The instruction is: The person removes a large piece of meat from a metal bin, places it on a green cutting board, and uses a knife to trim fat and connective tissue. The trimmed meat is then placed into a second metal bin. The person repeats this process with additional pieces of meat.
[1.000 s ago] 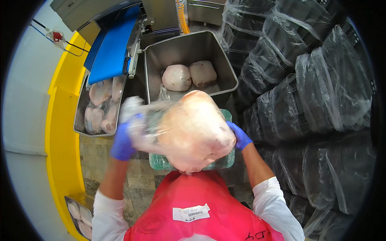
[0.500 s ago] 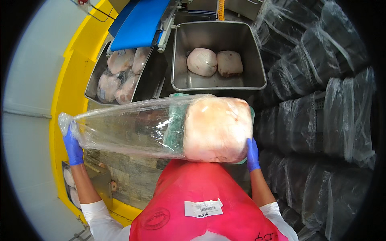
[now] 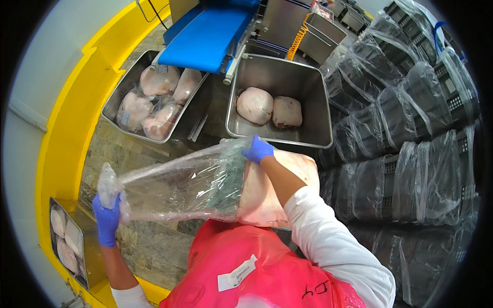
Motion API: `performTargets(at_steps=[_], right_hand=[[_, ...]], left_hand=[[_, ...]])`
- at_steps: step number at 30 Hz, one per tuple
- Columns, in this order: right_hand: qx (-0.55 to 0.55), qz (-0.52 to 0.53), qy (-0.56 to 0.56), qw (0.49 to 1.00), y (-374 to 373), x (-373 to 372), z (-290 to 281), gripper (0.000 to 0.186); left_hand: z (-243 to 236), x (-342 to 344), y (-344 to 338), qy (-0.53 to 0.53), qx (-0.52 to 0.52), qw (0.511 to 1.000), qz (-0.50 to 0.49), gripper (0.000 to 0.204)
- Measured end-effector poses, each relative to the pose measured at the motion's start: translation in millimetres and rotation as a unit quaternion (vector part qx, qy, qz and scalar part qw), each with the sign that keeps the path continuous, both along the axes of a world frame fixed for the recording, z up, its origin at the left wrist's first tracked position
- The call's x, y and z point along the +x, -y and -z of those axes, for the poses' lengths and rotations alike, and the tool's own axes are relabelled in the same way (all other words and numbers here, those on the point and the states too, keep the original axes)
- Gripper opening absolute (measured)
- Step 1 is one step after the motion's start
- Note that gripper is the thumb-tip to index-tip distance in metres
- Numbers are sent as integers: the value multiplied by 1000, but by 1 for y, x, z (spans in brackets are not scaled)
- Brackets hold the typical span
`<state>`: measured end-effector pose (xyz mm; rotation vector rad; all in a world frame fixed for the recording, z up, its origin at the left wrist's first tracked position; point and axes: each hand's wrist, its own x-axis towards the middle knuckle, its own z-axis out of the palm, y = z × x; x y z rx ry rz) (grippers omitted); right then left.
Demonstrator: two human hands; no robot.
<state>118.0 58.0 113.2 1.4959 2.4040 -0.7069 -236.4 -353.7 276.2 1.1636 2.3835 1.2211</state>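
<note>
A big block of pale, fat-covered meat (image 3: 269, 197) lies in front of my red apron, partly hidden under my right forearm. From its left side a clear plastic bag (image 3: 174, 182) stretches out, with a green layer (image 3: 231, 172) showing next to the meat. My left hand (image 3: 107, 215), in a blue glove, is closed around the bag's bunched end at the left. Across the front of me reaches my right arm, and my blue-gloved right hand (image 3: 258, 150) pinches the bag's far edge beside the meat's top left corner.
Ahead stands a steel tub (image 3: 280, 138) with two pieces of meat (image 3: 255, 105). Left of it, another steel bin (image 3: 120, 87) holds several bagged pieces, below a blue conveyor belt (image 3: 205, 38). Plastic-draped dark crates (image 3: 400, 185) line the right; a small steel bin (image 3: 84, 231) sits lower left.
My right hand has left the meat's right side and crossed over to the bag's far edge. My left hand has moved down and slightly right, still with the bag end. The view has shifted.
</note>
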Motion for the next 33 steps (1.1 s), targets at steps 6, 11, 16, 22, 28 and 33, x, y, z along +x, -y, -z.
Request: performTargets(at_steps=[6, 11, 16, 22, 28, 33], right_hand=[[-113, -151, -85, 978, 51, -78, 64, 68], [-280, -121, -298, 905, 165, -79, -3, 75], [-20, -84, -266, 960, 161, 9, -19, 39], [273, 153, -218, 924, 134, 206, 14, 72], [324, 199, -131, 915, 144, 244, 32, 105], [284, 320, -128, 895, 136, 252, 42, 113]], left_hand=[[25, 33, -19, 117, 38, 989, 78, 64], [85, 96, -87, 265, 28, 949, 167, 64], [214, 168, -157, 452, 18, 866, 212, 52], [266, 249, -209, 503, -21, 849, 158, 53], [324, 239, -223, 274, -268, 903, 194, 64], [285, 245, -242, 45, -363, 892, 265, 59]])
